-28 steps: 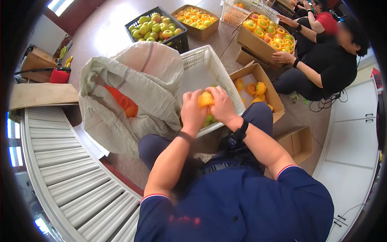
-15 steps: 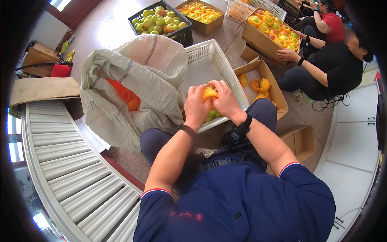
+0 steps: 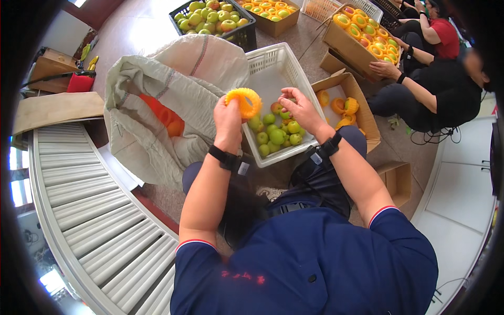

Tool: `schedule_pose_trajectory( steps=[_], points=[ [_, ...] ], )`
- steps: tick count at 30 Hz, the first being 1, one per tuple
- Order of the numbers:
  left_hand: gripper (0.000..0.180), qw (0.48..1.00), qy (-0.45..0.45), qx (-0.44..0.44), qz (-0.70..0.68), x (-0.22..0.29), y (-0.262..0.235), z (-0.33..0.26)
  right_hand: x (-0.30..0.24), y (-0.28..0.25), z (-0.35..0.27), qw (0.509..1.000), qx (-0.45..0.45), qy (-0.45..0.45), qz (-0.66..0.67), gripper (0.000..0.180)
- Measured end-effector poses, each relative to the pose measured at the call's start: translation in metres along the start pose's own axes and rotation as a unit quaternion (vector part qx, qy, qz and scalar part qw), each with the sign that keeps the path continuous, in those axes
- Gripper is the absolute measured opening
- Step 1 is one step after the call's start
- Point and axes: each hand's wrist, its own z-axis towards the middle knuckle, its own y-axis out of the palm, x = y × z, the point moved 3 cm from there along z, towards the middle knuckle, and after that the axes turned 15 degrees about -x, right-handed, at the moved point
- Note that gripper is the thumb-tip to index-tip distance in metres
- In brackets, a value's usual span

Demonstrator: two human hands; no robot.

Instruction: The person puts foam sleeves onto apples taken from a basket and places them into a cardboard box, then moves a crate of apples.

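My left hand (image 3: 227, 123) pinches a yellow-orange foam net sleeve (image 3: 243, 103), held as an open ring above the left rim of a white plastic crate (image 3: 307, 149). My right hand (image 3: 303, 108) is over the same crate, its fingers loosely bent and apart, with nothing seen in them. Below both hands, several green and reddish apples (image 3: 277, 136) lie in the crate's near part. A large woven sack (image 3: 142, 157) stands left of the crate, with orange-red material (image 3: 164, 115) showing in its mouth.
At right, a cardboard box (image 3: 367, 134) holds several foam sleeves. Beyond are a black crate of apples (image 3: 210, 21) and a box of sleeved apples (image 3: 270, 13). A co-worker (image 3: 446, 89) grips another tilted box (image 3: 352, 47). A roller conveyor (image 3: 100, 210) curves along my left.
My hands were together around the foam sleeve over the crate. They have parted: the left carries the sleeve leftward and up, and the right has let go. More apples show in the crate.
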Motion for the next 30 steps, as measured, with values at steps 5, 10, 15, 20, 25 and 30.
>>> schedule_pose_trajectory(
  steps=[5, 10, 15, 20, 25, 30],
  points=[
    [0.023, 0.998, -0.038, 0.017, -0.040, 0.013, -0.009, -0.008, 0.083, -0.009, 0.024, 0.929, -0.081, 0.139, -0.334, 0.053],
    [0.026, 0.995, -0.046, 0.005, -0.084, 0.010, 0.008, -0.010, 0.174, -0.010, 0.017, 0.832, -0.135, 0.302, -0.446, 0.059],
    [0.026, 0.993, -0.016, -0.018, -0.111, 0.016, 0.009, -0.013, 0.196, 0.002, 0.015, 0.766, -0.173, 0.371, -0.495, 0.061],
    [0.027, 0.993, -0.042, -0.027, -0.107, 0.025, 0.009, -0.012, 0.215, 0.014, 0.031, 0.726, -0.292, 0.349, -0.516, 0.045],
    [0.028, 0.993, -0.062, -0.020, -0.095, 0.025, 0.000, -0.013, 0.231, 0.031, 0.042, 0.685, -0.372, 0.365, -0.508, 0.048],
    [0.028, 0.991, -0.071, -0.063, -0.097, 0.013, 0.019, 0.003, 0.301, -0.004, 0.033, 0.715, -0.355, 0.341, -0.496, 0.054]
  ],
)
